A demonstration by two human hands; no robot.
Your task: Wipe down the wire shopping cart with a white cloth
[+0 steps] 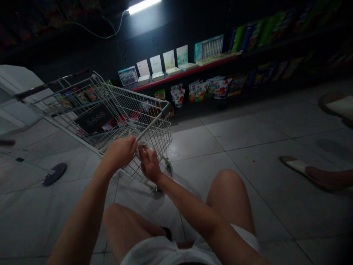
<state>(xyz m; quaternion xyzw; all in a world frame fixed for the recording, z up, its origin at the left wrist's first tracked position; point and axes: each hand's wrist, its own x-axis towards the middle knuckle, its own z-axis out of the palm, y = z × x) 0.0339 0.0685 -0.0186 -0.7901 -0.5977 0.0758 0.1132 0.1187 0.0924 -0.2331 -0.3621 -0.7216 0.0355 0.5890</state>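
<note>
A metal wire shopping cart [146, 127] stands in front of me, its near end turned toward my knees. At the near corner of its top rim, my left hand [120, 151] is closed around the rail. Just to the right, my right hand [150, 162] is closed with bent fingers against the wire end panel. A small pale, crumpled-looking piece [141, 146] shows at its fingertips; blur and dim light hide its kind. A dark sign [95, 117] hangs on the cart's side.
Behind the cart, a red-edged shelf [176, 76] carries boxed sets and booklets, with snack bags [222, 88] below. A person's foot in a sandal [306, 171] is at the right. A round dark stand base [54, 174] sits on the tiled floor at left.
</note>
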